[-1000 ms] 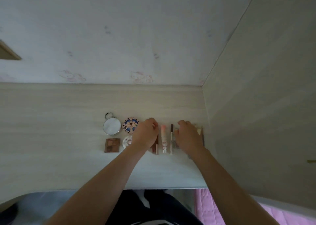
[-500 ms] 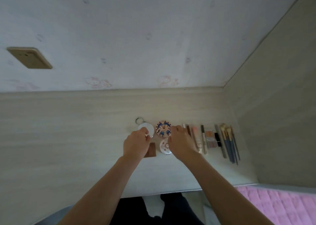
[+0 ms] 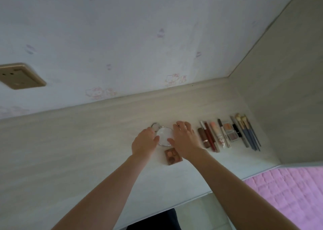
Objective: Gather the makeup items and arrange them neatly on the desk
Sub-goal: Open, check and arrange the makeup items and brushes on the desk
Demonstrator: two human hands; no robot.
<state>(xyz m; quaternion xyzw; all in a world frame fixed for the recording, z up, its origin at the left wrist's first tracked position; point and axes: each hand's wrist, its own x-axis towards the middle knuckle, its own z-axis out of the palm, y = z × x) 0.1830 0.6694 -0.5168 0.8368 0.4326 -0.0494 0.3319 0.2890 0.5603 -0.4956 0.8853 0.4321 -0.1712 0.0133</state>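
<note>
Desk [image 3: 70, 151]: hands flank round mirror [image 3: 164, 136].

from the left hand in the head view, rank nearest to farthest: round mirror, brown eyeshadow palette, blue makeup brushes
1. round mirror, right at the left hand, touching its fingers.
2. brown eyeshadow palette, just below the mirror, toward the desk's front edge.
3. blue makeup brushes, far right end of the row.

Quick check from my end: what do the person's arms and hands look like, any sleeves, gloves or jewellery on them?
Both forearms are bare right down to the bottom edge of the frame, with no sleeves in view. The left hand and right hand wear no gloves, and no watch or bracelet shows at either wrist. Rings or nail polish cannot be made out at this blur.
</note>
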